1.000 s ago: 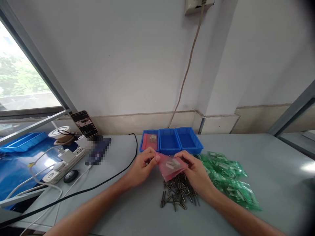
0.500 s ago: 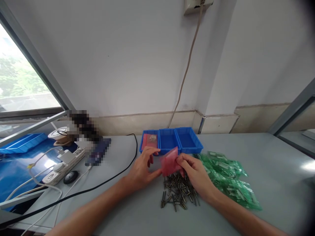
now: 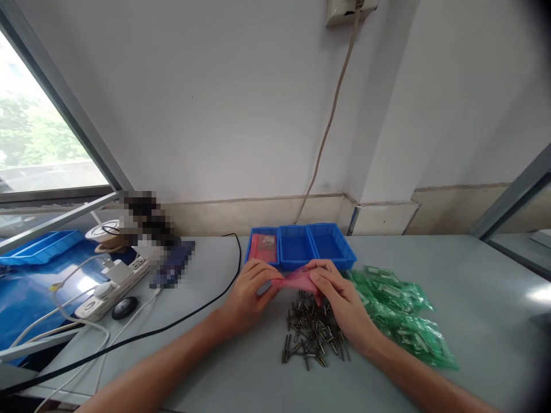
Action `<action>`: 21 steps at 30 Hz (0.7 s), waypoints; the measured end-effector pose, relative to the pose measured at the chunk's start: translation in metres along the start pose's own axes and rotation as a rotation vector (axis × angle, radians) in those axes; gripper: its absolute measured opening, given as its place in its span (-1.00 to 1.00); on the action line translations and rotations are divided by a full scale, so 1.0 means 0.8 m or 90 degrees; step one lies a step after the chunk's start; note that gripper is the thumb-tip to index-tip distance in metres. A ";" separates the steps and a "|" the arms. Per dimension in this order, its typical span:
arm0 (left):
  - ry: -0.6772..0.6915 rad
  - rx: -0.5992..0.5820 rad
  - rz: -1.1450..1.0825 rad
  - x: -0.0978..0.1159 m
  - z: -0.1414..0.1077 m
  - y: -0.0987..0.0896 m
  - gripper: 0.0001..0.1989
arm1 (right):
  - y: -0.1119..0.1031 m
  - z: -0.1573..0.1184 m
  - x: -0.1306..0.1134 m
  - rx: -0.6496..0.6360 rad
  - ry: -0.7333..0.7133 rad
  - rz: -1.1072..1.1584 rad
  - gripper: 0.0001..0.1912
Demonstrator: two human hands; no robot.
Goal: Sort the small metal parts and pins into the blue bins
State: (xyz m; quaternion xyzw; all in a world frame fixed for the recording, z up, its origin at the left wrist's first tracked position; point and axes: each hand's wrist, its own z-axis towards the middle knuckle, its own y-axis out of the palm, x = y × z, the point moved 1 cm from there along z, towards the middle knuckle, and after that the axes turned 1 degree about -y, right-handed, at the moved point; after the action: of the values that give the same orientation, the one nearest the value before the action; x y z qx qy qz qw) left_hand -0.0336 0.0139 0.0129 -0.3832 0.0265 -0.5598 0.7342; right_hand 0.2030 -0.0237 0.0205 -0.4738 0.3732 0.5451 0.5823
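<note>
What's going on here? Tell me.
A person's left grip and right grip pinch a pink plastic bag at the far edge of a loose pile of metal rivets. Another pink bag lies in the leftmost of three blue trays behind, and green plastic bags lie together on the table to the right.

Pinching with bare left hand (image 3: 247, 293) and bare right hand (image 3: 339, 295), bending fingers (image 3: 263, 274), holding both bare forearms (image 3: 181, 350) slanted inward.

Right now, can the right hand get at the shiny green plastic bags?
Probably yes: nothing visible stands between the right hand and the green plastic bags beside it, though it would likely have to release the translucent pink plastic bag.
</note>
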 end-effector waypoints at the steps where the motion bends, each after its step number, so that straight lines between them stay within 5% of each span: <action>1: -0.026 0.004 -0.007 -0.001 -0.001 0.001 -0.88 | 0.000 0.000 0.000 -0.002 0.005 0.002 -0.49; 9: -0.222 0.074 -0.034 -0.013 -0.010 0.007 -0.58 | 0.004 -0.003 0.001 -0.058 0.036 0.013 -0.63; 16: -0.048 0.027 0.002 -0.009 -0.006 0.004 -0.60 | 0.003 0.000 0.001 -0.013 0.024 -0.063 -0.73; 21: -0.024 0.017 -0.001 -0.004 -0.001 0.000 -0.66 | 0.002 0.003 0.007 0.001 0.034 -0.027 -0.76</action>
State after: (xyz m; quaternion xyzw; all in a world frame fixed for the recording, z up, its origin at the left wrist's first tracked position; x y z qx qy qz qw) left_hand -0.0354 0.0159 0.0110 -0.3840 0.0051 -0.5532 0.7392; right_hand 0.2022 -0.0198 0.0161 -0.4956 0.3789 0.5195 0.5839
